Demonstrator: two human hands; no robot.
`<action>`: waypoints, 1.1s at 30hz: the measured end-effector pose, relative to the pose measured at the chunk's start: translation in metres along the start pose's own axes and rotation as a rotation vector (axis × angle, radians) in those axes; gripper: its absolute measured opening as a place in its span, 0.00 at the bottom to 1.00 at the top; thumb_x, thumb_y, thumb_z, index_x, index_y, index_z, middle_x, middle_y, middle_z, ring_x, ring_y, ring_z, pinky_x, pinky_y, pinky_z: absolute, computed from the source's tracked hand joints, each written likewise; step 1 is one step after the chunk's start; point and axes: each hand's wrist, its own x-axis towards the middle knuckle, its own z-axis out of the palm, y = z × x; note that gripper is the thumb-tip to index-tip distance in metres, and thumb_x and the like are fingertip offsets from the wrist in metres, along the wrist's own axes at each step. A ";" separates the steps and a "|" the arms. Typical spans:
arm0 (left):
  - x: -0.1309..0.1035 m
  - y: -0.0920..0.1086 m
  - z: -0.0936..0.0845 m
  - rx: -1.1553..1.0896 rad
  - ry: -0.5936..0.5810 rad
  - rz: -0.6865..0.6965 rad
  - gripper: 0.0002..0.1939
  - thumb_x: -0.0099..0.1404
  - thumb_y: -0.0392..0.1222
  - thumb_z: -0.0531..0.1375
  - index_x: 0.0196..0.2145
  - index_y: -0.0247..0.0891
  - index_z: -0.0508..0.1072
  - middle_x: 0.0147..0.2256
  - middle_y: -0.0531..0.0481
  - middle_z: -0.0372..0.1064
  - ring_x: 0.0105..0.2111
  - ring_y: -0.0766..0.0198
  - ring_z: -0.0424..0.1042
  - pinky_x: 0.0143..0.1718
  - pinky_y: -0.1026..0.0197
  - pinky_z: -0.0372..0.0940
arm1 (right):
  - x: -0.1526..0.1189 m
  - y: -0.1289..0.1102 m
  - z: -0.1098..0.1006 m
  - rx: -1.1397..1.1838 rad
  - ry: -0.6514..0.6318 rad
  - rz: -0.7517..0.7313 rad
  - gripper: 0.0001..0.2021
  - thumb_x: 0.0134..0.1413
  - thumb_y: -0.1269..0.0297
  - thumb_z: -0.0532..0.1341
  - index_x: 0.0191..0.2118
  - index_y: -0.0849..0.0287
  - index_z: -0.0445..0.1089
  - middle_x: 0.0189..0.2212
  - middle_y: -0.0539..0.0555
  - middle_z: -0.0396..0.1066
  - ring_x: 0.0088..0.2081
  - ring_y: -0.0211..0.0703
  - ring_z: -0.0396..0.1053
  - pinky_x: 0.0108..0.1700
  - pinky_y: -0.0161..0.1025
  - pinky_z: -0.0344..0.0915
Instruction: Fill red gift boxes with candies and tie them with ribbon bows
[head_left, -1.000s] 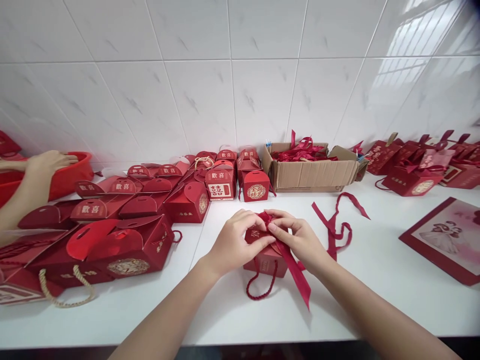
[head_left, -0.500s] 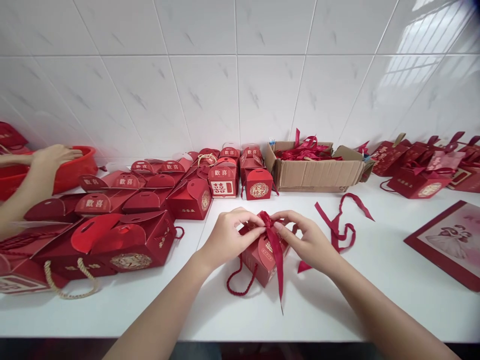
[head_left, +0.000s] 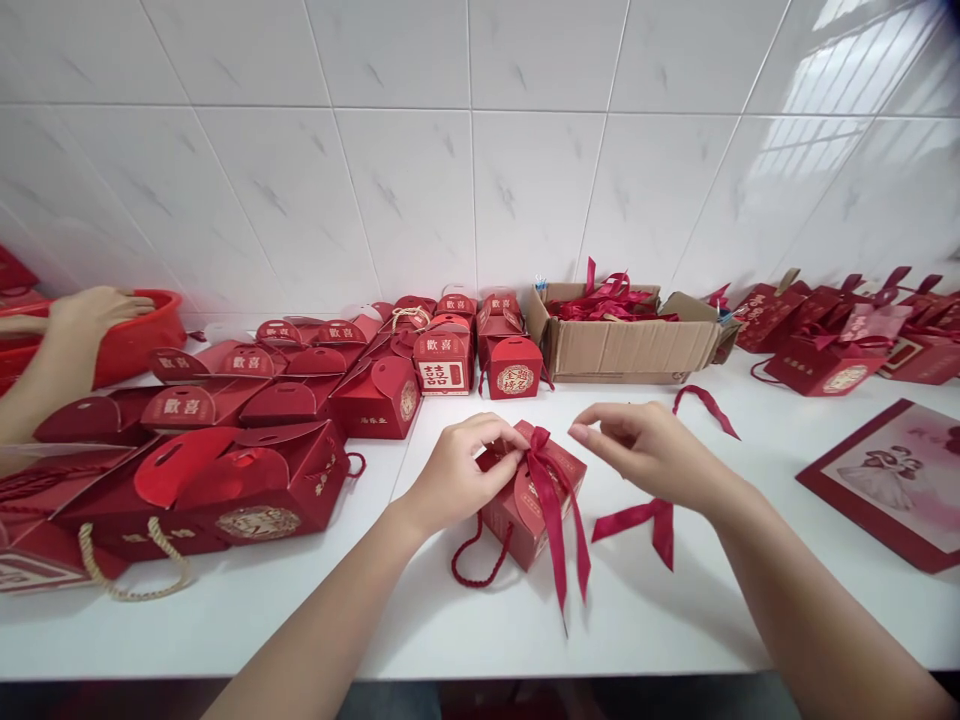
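**Left hand (head_left: 459, 472) pinches satin bow (head_left: 541, 455) on gift box (head_left: 525, 505); right hand (head_left: 661, 452) is empty**

The red cardboard gift box sits on the glossy white bench (head_left: 300, 640), just right of the left hand, whose thumb and forefinger grip the bow at its top. The ribbon's two tails drape down the box onto the bench, and a twisted cord handle (head_left: 482, 578) lies below the left hand. The right hand is released, fingers loosely curved, above the bench and near the box. Loose dark-red ribbon (head_left: 634, 518) shows on the bench below and beyond the right hand.

Well left of the left hand, rows of red boxes (head_left: 259, 485) crowd the bench; behind them another person's arm (head_left: 60, 350) reaches over a red plastic basin (head_left: 139, 345). Beyond the right hand stands a corrugated carton (head_left: 630, 350) of ribbons, and to its right lies a picture-printed box (head_left: 892, 480). Marbled white wall tiles (head_left: 405, 200) back the bench, reflecting a barred window at upper right.
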 end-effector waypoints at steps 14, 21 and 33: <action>-0.002 -0.004 0.000 -0.009 0.006 0.007 0.06 0.64 0.34 0.56 0.36 0.40 0.74 0.37 0.50 0.73 0.38 0.64 0.73 0.43 0.61 0.67 | 0.049 -0.008 -0.014 0.145 -0.411 -0.262 0.08 0.54 0.65 0.60 0.42 0.54 0.69 0.35 0.49 0.73 0.34 0.38 0.70 0.34 0.34 0.67; -0.002 -0.003 0.001 -0.010 0.069 0.014 0.04 0.60 0.34 0.61 0.34 0.39 0.75 0.35 0.50 0.73 0.36 0.64 0.73 0.42 0.61 0.67 | 0.051 -0.002 -0.014 0.194 -0.559 -0.253 0.10 0.55 0.72 0.57 0.43 0.59 0.68 0.32 0.50 0.71 0.30 0.36 0.69 0.31 0.32 0.65; -0.001 -0.002 -0.002 0.013 0.089 -0.008 0.05 0.59 0.32 0.61 0.34 0.39 0.74 0.35 0.52 0.74 0.37 0.66 0.73 0.42 0.63 0.67 | 0.050 -0.003 -0.015 0.190 -0.521 -0.277 0.19 0.49 0.79 0.55 0.43 0.59 0.76 0.30 0.50 0.70 0.31 0.36 0.66 0.35 0.33 0.63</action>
